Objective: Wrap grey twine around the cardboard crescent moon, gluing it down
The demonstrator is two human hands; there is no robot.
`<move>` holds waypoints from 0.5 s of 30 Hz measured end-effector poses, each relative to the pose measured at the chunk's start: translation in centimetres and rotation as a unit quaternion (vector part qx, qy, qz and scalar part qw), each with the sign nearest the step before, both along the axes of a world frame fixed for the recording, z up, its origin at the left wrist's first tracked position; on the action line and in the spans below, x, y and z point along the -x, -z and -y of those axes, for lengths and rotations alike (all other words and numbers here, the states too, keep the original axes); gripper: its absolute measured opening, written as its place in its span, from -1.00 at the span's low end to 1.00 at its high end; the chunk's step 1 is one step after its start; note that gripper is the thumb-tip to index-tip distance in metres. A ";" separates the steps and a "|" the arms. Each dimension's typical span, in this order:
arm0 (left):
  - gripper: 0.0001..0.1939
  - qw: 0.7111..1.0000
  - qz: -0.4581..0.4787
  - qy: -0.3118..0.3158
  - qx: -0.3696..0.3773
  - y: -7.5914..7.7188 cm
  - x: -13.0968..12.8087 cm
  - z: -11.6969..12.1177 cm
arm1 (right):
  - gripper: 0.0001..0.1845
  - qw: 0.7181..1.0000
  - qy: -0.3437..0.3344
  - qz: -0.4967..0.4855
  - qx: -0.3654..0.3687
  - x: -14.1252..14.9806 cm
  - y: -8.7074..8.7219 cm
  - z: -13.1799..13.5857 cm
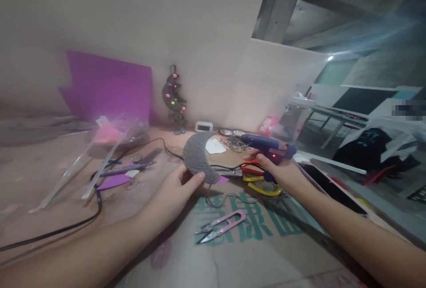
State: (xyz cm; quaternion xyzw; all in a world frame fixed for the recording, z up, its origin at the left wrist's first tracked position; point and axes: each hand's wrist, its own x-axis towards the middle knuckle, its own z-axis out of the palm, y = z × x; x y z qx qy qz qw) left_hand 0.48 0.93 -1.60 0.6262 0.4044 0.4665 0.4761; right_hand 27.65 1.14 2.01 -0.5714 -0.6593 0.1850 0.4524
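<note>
My left hand (181, 186) grips the lower part of a crescent moon shape (196, 157) wound in grey yarn, thumb on its front. A bare purple tip (222, 180) shows at the moon's lower end, and a loose strand trails below it. In my right hand (271, 166) is a blue hot glue gun (266, 144), its nozzle pointing left toward the moon and a small red light lit on its body. Yellow-handled scissors (262, 186) lie just under the glue gun. Nearer to me, pink thread snips (222, 226) rest on the board with their blades apart.
A finished moon ornament (173, 95) with coloured dots hangs against the wall beside a purple sheet (109, 86). Clear glue sticks (71, 170) lie at left, near a black cable (49, 232). A small white clock (203, 127) stands behind; a phone (333, 190) lies at right.
</note>
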 end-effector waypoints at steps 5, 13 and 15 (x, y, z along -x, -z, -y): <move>-0.67 1.000 0.016 0.013 0.003 0.4 0.0 -0.3 | -0.58 0.992 -0.023 0.118 0.041 2.1 -1.2 -2.1; -0.64 1.000 0.011 0.021 0.004 0.0 0.0 0.0 | -0.57 0.975 0.016 0.159 0.154 5.5 -0.3 -9.6; -0.65 0.999 0.015 0.032 0.006 0.0 0.0 0.0 | -0.60 0.975 0.014 0.157 0.156 5.9 -0.2 -10.6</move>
